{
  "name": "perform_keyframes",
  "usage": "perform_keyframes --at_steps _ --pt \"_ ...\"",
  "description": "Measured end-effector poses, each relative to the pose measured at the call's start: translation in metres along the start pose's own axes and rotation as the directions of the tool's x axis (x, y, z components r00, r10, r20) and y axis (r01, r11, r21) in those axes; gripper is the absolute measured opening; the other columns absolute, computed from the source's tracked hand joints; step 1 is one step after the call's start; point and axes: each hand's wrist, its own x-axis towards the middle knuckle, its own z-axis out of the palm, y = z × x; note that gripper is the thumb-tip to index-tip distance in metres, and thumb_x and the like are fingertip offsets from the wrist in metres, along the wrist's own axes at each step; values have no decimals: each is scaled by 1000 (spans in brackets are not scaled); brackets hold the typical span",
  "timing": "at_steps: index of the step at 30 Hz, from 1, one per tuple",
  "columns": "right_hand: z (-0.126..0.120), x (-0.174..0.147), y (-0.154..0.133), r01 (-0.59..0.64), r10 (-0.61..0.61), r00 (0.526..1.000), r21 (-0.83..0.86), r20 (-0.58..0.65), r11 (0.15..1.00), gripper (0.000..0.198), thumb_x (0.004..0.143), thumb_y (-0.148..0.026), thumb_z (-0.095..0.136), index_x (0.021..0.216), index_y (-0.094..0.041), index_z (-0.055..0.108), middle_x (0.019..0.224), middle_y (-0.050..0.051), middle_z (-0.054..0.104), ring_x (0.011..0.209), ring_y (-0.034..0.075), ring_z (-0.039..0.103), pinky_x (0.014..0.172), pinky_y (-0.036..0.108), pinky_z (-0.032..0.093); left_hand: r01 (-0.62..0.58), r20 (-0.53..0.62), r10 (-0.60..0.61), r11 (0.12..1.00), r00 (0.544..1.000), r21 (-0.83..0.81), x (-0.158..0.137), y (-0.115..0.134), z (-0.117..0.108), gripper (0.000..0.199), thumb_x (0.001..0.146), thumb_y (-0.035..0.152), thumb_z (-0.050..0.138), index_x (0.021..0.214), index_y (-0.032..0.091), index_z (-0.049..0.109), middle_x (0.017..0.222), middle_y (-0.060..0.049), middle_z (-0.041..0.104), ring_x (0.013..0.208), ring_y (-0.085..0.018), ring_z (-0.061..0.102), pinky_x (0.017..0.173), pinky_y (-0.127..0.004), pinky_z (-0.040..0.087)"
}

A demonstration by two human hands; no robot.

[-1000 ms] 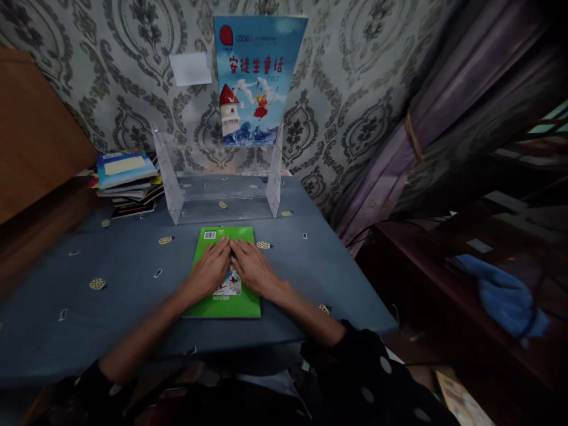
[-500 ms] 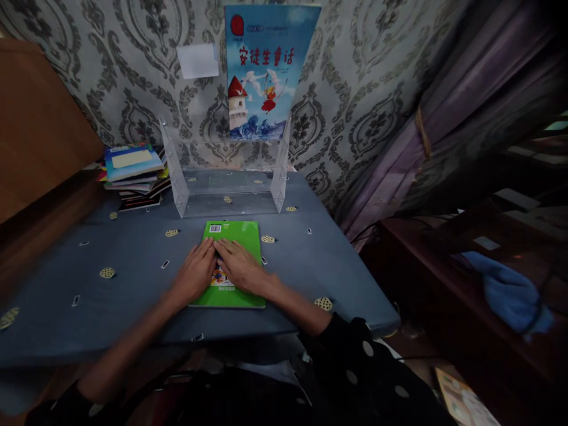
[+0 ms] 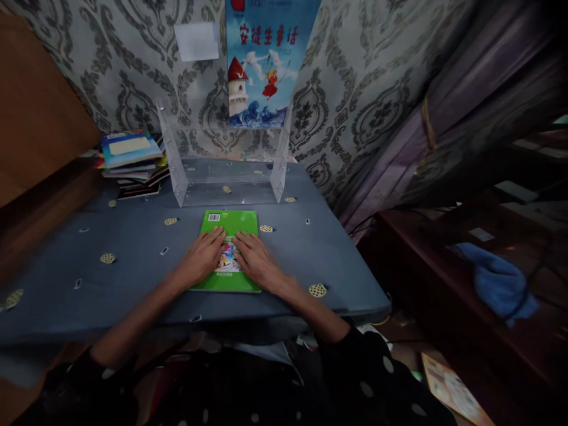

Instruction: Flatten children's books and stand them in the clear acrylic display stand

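Note:
A green book (image 3: 235, 281) lies flat near the table's front edge, a barcode at its far left corner and a colourful picture in its middle. Flat on the left part of the cover rests my left hand (image 3: 204, 255), fingers stretched forward. My right hand (image 3: 256, 258) lies on the right part in the same way, open, with the picture showing between the two. Beyond the book stands a clear acrylic stand (image 3: 180, 171). Behind it, a blue storybook cover (image 3: 261, 65) with a red-roofed tower is upright against the wall.
A stack of books (image 3: 132, 160) sits at the table's back left. The table (image 3: 128, 290) has a grey-blue patterned cloth. To the right are a purple curtain (image 3: 390, 160) and a dark red surface with a blue cloth (image 3: 501, 281). Another book (image 3: 455, 387) lies low at the right.
My hands have moved apart sideways across the green book, uncovering more of the picture between them. The whole view has tilted down slightly, so the scene sits higher.

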Motion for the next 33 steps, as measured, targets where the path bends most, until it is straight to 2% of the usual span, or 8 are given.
perform_keyframes --at_steps 6,9,15,19,21,24,27,33 --pt "-2 -19 -5 97 -98 995 41 19 994 43 102 -26 45 143 -16 53 148 13 53 144 26 41 120 52 34 -82 77 88 994 993 -77 -35 0 -16 48 105 33 29 148 17 44 155 -10 44 146 -20 38 120 -42 33" --pt "-4 -34 -11 158 -161 986 74 46 985 44 101 -25 46 145 -21 51 149 11 53 146 25 38 120 53 34 -109 82 117 990 990 -92 -56 10 -18 48 106 34 30 151 20 40 156 -8 43 148 -18 34 121 -43 30" --pt "-6 -66 -24 223 -228 972 83 59 971 45 100 -25 50 144 -21 51 149 11 52 147 23 37 121 54 32 -172 50 176 982 983 -73 -91 32 -18 52 105 33 35 155 19 30 158 -10 39 149 -20 31 122 -45 28" --pt "-14 -71 -21 246 -253 963 87 94 966 44 99 -28 54 142 -23 53 150 9 52 147 22 37 121 52 31 -192 70 200 976 977 -104 -101 31 -24 54 105 30 36 157 23 25 160 -8 36 150 -19 30 123 -46 26" --pt "-20 -68 -14 195 -201 974 64 101 979 43 99 -32 54 142 -24 53 152 8 49 147 23 35 122 54 29 -156 58 164 981 985 -119 -101 23 -25 54 105 34 36 157 25 26 161 -6 35 150 -20 29 123 -47 25" --pt "-22 -60 -4 84 -88 993 49 80 995 44 101 -35 49 144 -23 51 156 10 44 149 26 31 121 57 29 -8 38 14 988 999 -154 -95 11 -24 55 105 42 35 157 26 28 164 -8 27 151 -25 25 121 -50 29" --pt "-15 -56 2 62 -67 997 99 49 993 49 102 -40 46 146 -18 48 157 15 41 151 27 27 119 55 34 88 25 -85 980 996 -178 -92 7 -18 57 104 48 36 157 27 29 165 -9 25 150 -29 27 118 -51 34" --pt "-5 -80 -10 111 -113 993 83 24 990 74 91 -50 64 151 -14 40 157 20 38 152 32 23 118 57 36 29 -21 -31 996 999 -87 -113 26 -13 73 99 55 46 160 27 18 164 -11 27 150 -31 27 118 -52 34"
